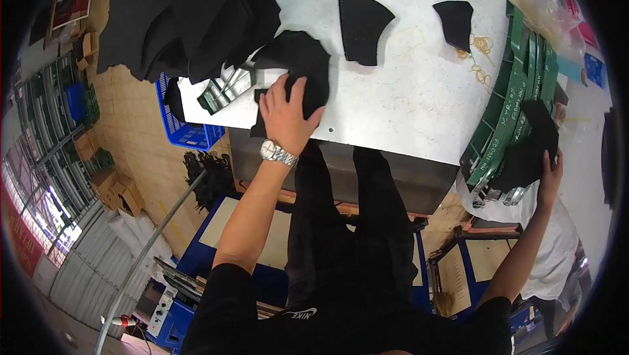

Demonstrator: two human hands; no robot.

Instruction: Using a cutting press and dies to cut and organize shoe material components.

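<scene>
left hand [288,116] spreads its fingers wide on a curved black piece [309,54] at the white table's [393,109] near edge; right hand [550,178] holds another black piece [534,139] by its edge; light, flat pressure should avoid creases

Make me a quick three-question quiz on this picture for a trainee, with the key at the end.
1. Which hand's wrist carries the silver watch?
2. True or false: the right hand touches a black cut piece.
3. What lies beside the small black piece on the white tabletop? A: blue basket; B: yellow string; C: cardboard box.

Key:
1. The left hand.
2. True.
3. B.
</scene>
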